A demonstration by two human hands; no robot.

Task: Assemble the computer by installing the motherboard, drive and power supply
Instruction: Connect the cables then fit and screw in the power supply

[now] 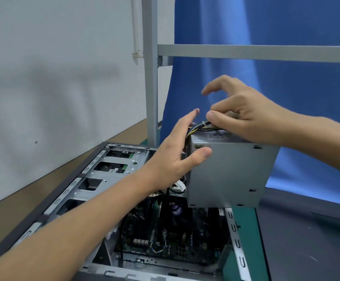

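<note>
The open case point(88, 191) lies on the worktop point(6, 211), with the motherboard point(175, 236) seated inside. We hold the power supply point(226, 173) above the case's far right corner; its seat, we judge, lies straight below. The left grip point(177, 157), nearer the case, clasps the unit's left end. The right grip point(246, 116) pinches the cable bundle point(200, 125) on top.

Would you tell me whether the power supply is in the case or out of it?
Out: the left hand grips the power supply and the right hand pinches its cables, holding it above the open computer case.
</note>
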